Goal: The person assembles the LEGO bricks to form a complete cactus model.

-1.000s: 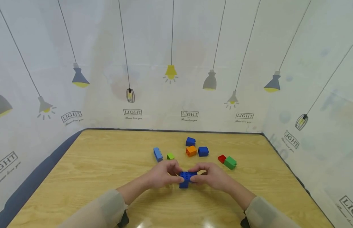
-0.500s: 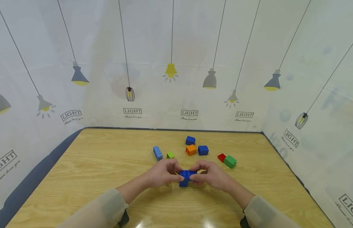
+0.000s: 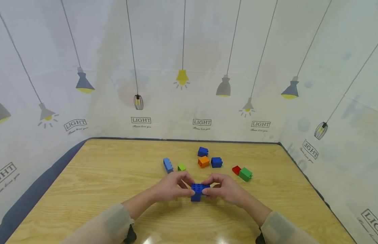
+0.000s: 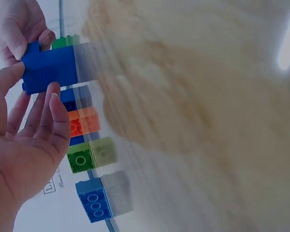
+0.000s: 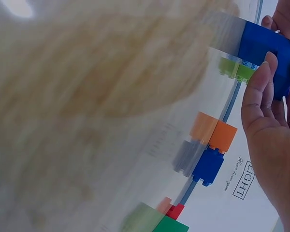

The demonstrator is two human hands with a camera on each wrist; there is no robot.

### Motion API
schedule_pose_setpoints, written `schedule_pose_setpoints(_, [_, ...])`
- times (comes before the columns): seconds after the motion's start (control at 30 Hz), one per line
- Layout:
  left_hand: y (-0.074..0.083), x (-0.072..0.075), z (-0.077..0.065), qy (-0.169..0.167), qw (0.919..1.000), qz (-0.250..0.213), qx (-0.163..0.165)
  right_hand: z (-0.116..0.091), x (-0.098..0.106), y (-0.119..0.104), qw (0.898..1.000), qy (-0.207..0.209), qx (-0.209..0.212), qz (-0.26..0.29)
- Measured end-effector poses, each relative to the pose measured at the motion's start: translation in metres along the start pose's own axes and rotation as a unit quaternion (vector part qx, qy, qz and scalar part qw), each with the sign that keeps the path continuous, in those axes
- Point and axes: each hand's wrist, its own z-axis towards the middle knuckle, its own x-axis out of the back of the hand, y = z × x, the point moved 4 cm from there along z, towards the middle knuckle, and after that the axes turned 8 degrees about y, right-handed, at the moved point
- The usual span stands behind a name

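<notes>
Both hands hold one blue toy building-brick assembly just in front of the loose bricks. It has studs on top, a block reaching down at the left and a part sticking out to the right. My left hand grips the left end, thumb on the near side and fingers behind. At the other end, my right hand pinches the projecting part between thumb and fingers. The left wrist view shows the assembly's smooth side; in the right wrist view its lower end is close to the tabletop, and fingers cover some of it.
Beyond the hands on the wooden table lie a light blue brick, a lime green brick, an orange brick and two blue bricks. A red brick and a green brick lie to the right.
</notes>
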Motion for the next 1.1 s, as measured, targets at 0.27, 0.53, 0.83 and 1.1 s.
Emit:
schedule_pose_setpoints(0.27, [-0.001, 0.027, 0.001, 0.060, 0.9959, 0.048, -0.048, 0.001, 0.000, -0.001, 1.000, -0.003, 0.005, 0.003])
schedule_pose_setpoints(0.53, [-0.001, 0.054, 0.008, 0.134, 0.9859, 0.089, -0.046, 0.000, 0.000, -0.001, 1.000, -0.003, -0.004, -0.007])
schedule_pose_setpoints(0.83, [-0.010, 0.063, 0.024, 0.164, 0.9804, 0.103, -0.035, 0.000, 0.000, -0.001, 1.000, -0.007, -0.002, -0.002])
schedule_pose_setpoints(1.1, [-0.018, 0.060, 0.040, 0.179, 0.9636, 0.196, -0.034, 0.000, 0.000, -0.001, 1.000, -0.009, -0.002, -0.001])
